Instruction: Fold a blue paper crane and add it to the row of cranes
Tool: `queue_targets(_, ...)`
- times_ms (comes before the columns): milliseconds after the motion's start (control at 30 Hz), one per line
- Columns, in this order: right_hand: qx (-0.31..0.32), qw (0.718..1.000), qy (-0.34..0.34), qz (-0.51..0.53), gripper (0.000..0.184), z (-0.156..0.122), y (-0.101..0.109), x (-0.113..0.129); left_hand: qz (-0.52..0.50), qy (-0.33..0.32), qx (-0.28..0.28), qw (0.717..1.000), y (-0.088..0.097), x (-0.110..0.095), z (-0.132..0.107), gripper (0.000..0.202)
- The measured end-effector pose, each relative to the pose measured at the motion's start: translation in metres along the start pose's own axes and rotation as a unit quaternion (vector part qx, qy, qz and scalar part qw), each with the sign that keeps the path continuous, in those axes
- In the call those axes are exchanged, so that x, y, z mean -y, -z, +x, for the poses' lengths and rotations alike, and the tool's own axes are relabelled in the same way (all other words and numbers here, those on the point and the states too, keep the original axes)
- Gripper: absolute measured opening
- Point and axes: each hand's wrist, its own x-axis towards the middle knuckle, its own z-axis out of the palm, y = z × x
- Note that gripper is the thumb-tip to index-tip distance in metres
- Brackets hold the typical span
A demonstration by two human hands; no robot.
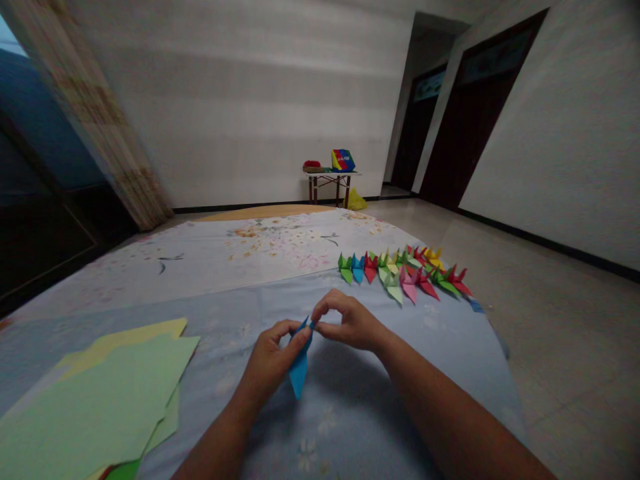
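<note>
Left of the folded blue paper point(300, 369), a loose stack of green and yellow paper sheets point(95, 407) is laid on a pale blue floral bedcover point(345, 427), its sheets fanned and overlapping. The left hand point(273, 357) is placed just left of the folded blue paper, which is held above the bedcover between both hands, with its narrow tip directed downward. The side of the paper is gripped by the curled fingers of this hand. The right hand point(350, 323) is placed just right of the paper, and its upper point is pinched by the closed fingers. The paper is judged to be light, thin and only slightly stiff; it could be crumpled by slight pressure and is best held gently along its folded edges, not by the tip. Well beyond the paper, a small folding table point(330, 175) is seen against the wall, with a multicoloured box point(343, 160) set on its tabletop and a yellow plastic bag point(356, 199) beneath it. Beyond and right of the paper, a row of multicoloured origami cranes point(405, 273) is lined up on the bedcover.
</note>
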Motion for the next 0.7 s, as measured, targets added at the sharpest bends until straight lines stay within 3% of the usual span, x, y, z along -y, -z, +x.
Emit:
queue_targets(300,-0.009,0.998,0.057,-0.014,0.02,0.0032,0.0066,0.0067,-0.039,0.029,0.032,0.998,0.0038,-0.0045,-0.0019,0.026)
queue_targets(700,-0.051,0.989,0.113,-0.077,0.008,0.0052,0.0055,0.0056,-0.143,0.067,-0.007,0.987,-0.0022,-0.0046,-0.0022,0.028)
